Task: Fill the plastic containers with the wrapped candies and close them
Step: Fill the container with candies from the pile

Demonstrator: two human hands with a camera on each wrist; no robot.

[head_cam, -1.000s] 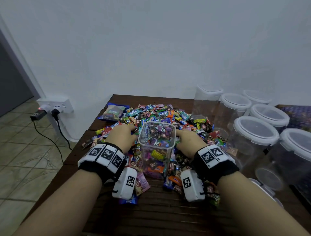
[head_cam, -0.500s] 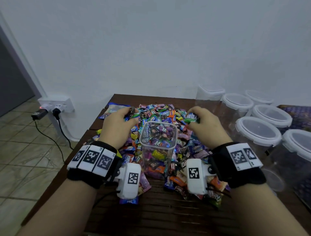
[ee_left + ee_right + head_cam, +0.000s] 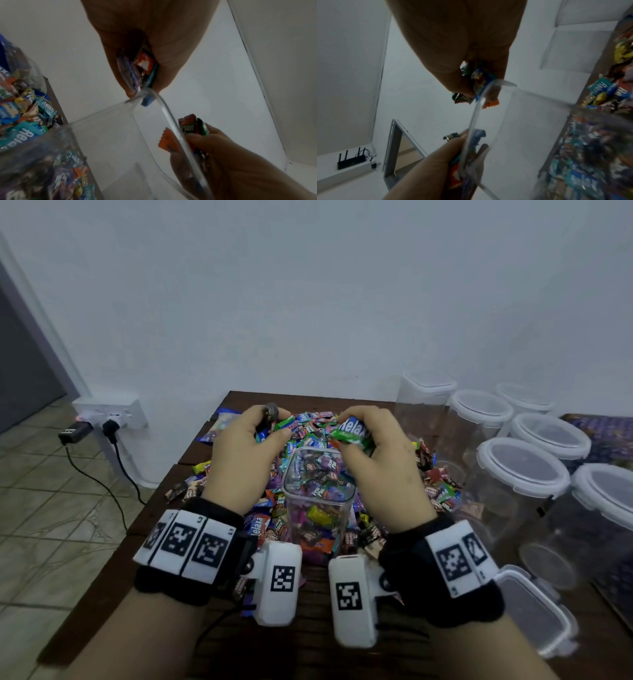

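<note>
Candies (image 3: 352, 430) have come up off the heap: both hands, a second ago flat on the desk (image 3: 308, 645), now clench fistfuls, left hand (image 3: 239, 460) and right hand (image 3: 383, 474) flanking the open container (image 3: 318, 501) just below their fingers, ready for dropping in.

I see the open container (image 3: 317, 501), a clear square-sectioned tub, standing upright amid the candy pile (image 3: 308, 433) on the table, filled nearly to its rim with mixed wrapped candies. The pile spreads around and behind it, wrappers blue, green, purple and orange. Lidded containers (image 3: 520, 470), clear with white lids, stand grouped to its right. A loose lid (image 3: 537, 611) lies flat near the table's front right.
</note>
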